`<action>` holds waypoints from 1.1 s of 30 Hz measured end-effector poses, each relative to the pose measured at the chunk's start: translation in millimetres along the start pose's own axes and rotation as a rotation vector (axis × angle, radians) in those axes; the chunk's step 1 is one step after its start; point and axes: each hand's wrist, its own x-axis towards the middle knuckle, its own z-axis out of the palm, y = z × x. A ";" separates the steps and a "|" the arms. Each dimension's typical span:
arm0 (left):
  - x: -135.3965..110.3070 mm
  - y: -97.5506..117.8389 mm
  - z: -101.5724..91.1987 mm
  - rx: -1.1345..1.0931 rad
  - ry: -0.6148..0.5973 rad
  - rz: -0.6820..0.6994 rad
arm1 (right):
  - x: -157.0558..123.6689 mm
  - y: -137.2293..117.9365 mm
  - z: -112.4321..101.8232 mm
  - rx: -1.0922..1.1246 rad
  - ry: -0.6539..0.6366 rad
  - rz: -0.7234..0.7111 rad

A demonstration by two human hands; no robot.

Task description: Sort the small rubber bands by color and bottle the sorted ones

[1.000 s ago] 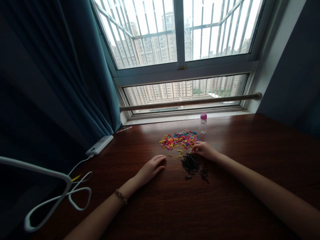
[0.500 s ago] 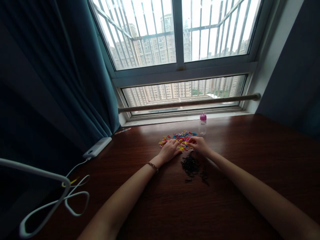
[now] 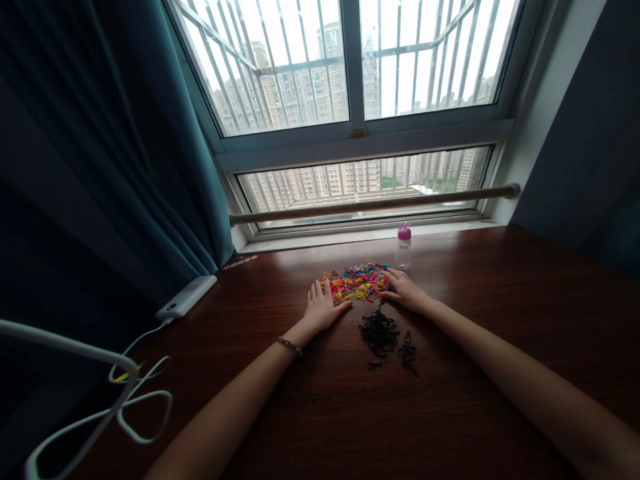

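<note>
Many-coloured small elastic bands, which look like hair ties, lie in a loose pile (image 3: 361, 283) on the brown wooden table. My left hand (image 3: 322, 305) rests at the pile's left edge, its fingers spread and its thumb pointing right. At the right edge is my right hand (image 3: 406, 292), open, with fingers and thumb apart around that side of the pile. Neither hand grips anything that I can see. Nearer to me lies a heap of black bands (image 3: 379, 332), with a smaller black cluster (image 3: 407, 353) to its right.
A clear bottle with a pink lid (image 3: 404, 247) stands behind my right hand. To the left, a white power bank (image 3: 187, 297) with a white cable (image 3: 145, 393) lies by the blue curtain (image 3: 195, 167). A barred window and a rail (image 3: 370, 205) border the table's far side.
My left hand has shifted left off the middle of the pile, uncovering more coloured bands. The right hand has gone from bent, pinched-looking fingers to spread ones, slightly farther right.
</note>
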 end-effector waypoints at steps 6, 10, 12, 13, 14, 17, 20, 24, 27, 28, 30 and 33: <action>38.9 15.9 8.6 -0.085 -0.019 0.263 | 42.6 -7.7 15.2 0.015 -0.061 -0.006; 59.8 22.0 10.2 -0.261 -0.010 0.405 | 69.0 -19.0 24.4 0.141 -0.007 -0.076; 66.8 21.6 7.2 -0.366 0.003 0.471 | 80.9 -21.2 24.5 0.281 0.058 -0.090; 69.9 20.1 5.2 -0.406 0.021 0.484 | 86.1 -20.1 23.3 0.346 0.100 -0.071; 72.9 17.5 3.1 -0.430 0.055 0.476 | 90.5 -17.5 21.7 0.389 0.146 -0.036; 81.8 5.7 -0.2 -0.386 0.211 0.346 | 98.1 -3.5 17.6 0.363 0.206 0.041; 88.5 -3.7 1.7 -0.299 0.238 0.183 | 96.3 4.7 20.3 0.304 0.134 0.028; 86.9 2.2 3.7 -0.430 0.033 0.269 | 87.2 -12.8 28.3 0.388 0.044 -0.026; 78.5 14.5 0.1 -0.651 -0.046 0.373 | 81.2 -32.0 23.4 0.525 0.025 -0.037; 75.0 17.6 -2.0 -0.719 -0.047 0.370 | 79.2 -35.7 18.9 0.556 0.052 -0.024; 66.8 19.7 -7.3 -0.830 -0.011 0.337 | 74.0 -37.2 7.5 0.587 0.133 0.014; 49.8 11.9 -17.3 -0.886 0.058 0.293 | 59.4 -28.4 -8.6 0.570 0.219 0.060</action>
